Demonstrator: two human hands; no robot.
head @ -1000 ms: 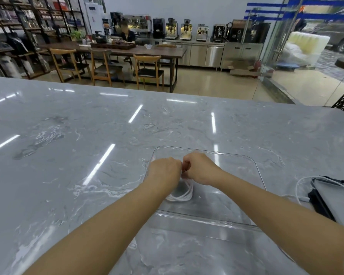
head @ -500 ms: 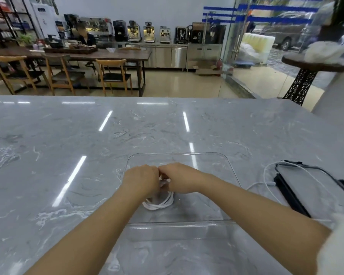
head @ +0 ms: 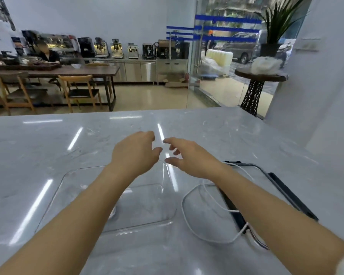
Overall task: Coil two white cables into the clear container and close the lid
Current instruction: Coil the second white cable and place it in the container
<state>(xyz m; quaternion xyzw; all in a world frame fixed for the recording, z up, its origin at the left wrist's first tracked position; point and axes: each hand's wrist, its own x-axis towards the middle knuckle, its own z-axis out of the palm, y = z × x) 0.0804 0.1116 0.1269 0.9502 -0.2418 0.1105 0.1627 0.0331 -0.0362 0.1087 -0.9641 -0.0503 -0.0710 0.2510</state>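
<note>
**Both hands free above the container**

While our arms reach forward over the counter [head: 48,147], both hands hang in the air past the far rim of the container [head: 147,203]. Our left hand [head: 134,155] has its fingers [head: 147,134] loosely curled and spread, gripping nothing. Our right hand [head: 189,157] is just beside it, palm down, fingers [head: 170,140] splayed and likewise empty. The two hands are near each other but apart, with a strip of counter showing between them.

We see the clear container sitting on the counter beneath our left forearm, its lid off. One white cable [head: 113,212] seems to lie inside it, though only a small pale curve shows beside the forearm, so we cannot be sure how it is coiled.

To the right of the container, a second white cable [head: 187,217] lies loose on the counter in a wide open loop. It runs from near our right wrist, curves round toward us, and ends by the near corner of the lid [head: 286,191]. Another stretch of it passes over the lid's far edge. The lid, clear with a dark frame, rests flat on the counter under our right forearm, well apart from the container's opening.

Beyond the counter stand wooden chairs, a long table and a row of coffee machines.
</note>
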